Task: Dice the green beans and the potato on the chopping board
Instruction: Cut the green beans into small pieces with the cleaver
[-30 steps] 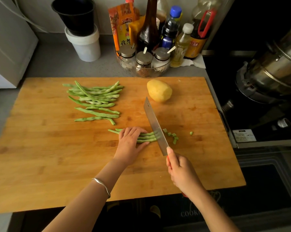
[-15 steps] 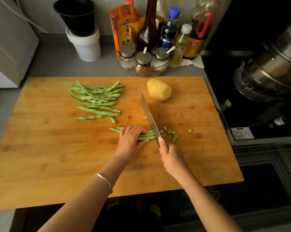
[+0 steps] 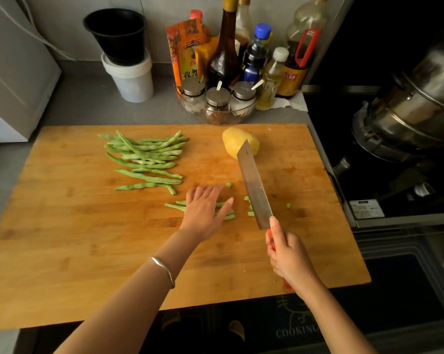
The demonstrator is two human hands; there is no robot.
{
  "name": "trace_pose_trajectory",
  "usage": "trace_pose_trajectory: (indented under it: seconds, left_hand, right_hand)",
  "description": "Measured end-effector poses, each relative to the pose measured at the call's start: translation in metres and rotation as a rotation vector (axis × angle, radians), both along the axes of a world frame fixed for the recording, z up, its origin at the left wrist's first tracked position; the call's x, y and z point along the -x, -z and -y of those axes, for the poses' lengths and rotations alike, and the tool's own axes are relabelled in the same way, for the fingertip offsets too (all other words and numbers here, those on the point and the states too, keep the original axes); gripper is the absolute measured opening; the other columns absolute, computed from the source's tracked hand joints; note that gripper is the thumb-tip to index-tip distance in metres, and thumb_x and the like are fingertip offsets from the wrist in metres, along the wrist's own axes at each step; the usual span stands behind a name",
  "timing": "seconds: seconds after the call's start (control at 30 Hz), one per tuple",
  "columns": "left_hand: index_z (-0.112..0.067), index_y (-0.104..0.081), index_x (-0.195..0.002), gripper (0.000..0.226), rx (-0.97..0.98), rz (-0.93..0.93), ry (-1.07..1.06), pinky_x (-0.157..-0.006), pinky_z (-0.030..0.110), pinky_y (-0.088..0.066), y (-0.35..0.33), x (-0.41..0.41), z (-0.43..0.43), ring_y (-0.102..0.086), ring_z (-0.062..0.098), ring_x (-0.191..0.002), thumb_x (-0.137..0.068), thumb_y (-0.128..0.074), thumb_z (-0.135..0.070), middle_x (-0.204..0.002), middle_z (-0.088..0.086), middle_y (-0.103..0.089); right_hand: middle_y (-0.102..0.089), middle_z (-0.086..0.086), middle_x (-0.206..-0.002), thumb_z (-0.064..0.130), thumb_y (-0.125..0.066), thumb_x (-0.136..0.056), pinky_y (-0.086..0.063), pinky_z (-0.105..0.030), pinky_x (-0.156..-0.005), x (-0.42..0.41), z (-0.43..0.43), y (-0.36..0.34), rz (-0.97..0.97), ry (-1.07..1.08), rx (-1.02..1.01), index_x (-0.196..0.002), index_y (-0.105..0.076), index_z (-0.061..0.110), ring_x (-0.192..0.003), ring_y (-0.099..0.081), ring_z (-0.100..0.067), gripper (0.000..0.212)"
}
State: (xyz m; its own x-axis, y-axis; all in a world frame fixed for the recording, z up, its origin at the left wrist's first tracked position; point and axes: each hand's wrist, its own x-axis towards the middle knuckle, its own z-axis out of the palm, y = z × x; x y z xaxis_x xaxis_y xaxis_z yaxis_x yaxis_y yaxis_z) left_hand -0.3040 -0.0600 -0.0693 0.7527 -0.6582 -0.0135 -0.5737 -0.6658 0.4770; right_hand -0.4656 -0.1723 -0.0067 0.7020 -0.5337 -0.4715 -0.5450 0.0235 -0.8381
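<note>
Several green beans (image 3: 228,217) are being covered by the released left grip (image 3: 205,213), probably for realignment; the knife (image 3: 254,185) is being held clear, grasped by the right grip (image 3: 289,259).

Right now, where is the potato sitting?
In the head view the potato lies near the far edge of the chopping board, right of the whole green beans, its near side hidden behind the tip of the knife.
</note>
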Motion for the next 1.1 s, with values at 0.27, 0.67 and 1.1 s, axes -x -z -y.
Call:
trace_pose_trajectory:
  seconds: [0.27, 0.67, 1.1]
  left_hand:
    - [-0.020, -0.022, -0.150, 0.052, -0.007, -0.077, 0.229, -0.107, 0.024, 0.024, 0.001, -0.002, 0.029, 0.002, 0.008, -0.145, -0.103, -0.018, -0.041, -0.156, -0.004, -0.023]
    - [-0.030, -0.058, -0.122, 0.053, 0.151, 0.116, 0.124, -0.115, 0.050, -0.013, 0.025, -0.008, -0.043, -0.044, 0.013, -0.123, -0.080, -0.051, -0.062, -0.120, -0.010, -0.057]
    - [-0.029, -0.066, -0.103, 0.030, 0.277, 0.095, 0.002, -0.107, 0.040, -0.020, 0.030, -0.001, -0.037, -0.055, 0.009, -0.107, -0.076, -0.076, -0.037, -0.106, -0.014, -0.063]
  right_hand:
    - [-0.027, 0.000, -0.047, 0.055, -0.036, -0.092, -0.019, -0.019, -0.034, 0.004, 0.005, -0.011, 0.047, 0.006, -0.009, -0.065, -0.040, 0.010, -0.035, -0.025, -0.011, 0.053]
    - [-0.029, 0.002, -0.047, 0.057, -0.035, -0.092, -0.022, -0.020, -0.036, 0.003, -0.023, 0.004, 0.011, -0.094, -0.035, -0.066, -0.041, 0.010, -0.035, -0.027, -0.010, 0.053]
    - [-0.034, 0.006, -0.044, 0.055, -0.032, -0.098, -0.025, -0.020, -0.041, 0.002, -0.037, 0.018, -0.114, -0.100, 0.037, -0.067, -0.043, 0.013, -0.037, -0.031, -0.008, 0.053]
